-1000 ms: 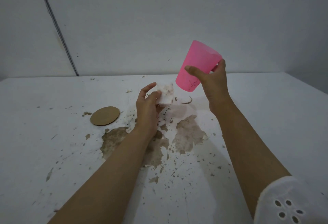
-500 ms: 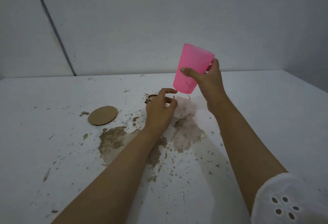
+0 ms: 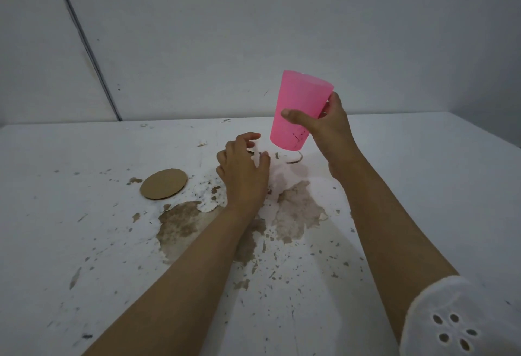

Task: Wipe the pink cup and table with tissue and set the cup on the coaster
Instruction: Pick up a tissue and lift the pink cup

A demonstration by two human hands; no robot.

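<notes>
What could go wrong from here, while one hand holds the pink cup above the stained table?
1. The pink cup hangs tilted in the right hand, with dark streaks on its lower wall. If it is set down unwiped, it may soil the coaster.
2. The left hand, fingers curled, is down by the brown stains. Wiping there might smear them toward the coaster, which lies close by.
</notes>
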